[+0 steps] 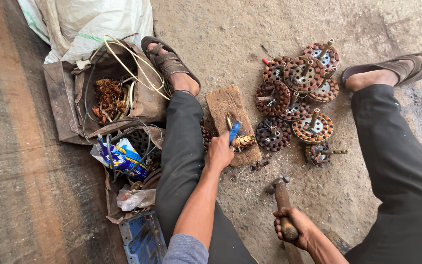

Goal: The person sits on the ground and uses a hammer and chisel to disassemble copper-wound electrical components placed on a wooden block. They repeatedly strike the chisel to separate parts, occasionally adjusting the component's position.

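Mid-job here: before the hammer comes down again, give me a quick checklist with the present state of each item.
1. Right hand grips hammer: ok.
2. Left hand holds blue-handled tool against the winding piece: ok.
3. Winding piece rests on wooden block: ok.
4. Hammer head raised over the block: not ok, it sits low beside it.
5. Left fingers clear of the strike spot: cannot tell.
6. Stator pile apart from block: ok.

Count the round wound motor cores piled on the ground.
8 motor cores in one cluster right of the wooden block: five overlapping at the top, two below, one lowest. Others may be hidden underneath.
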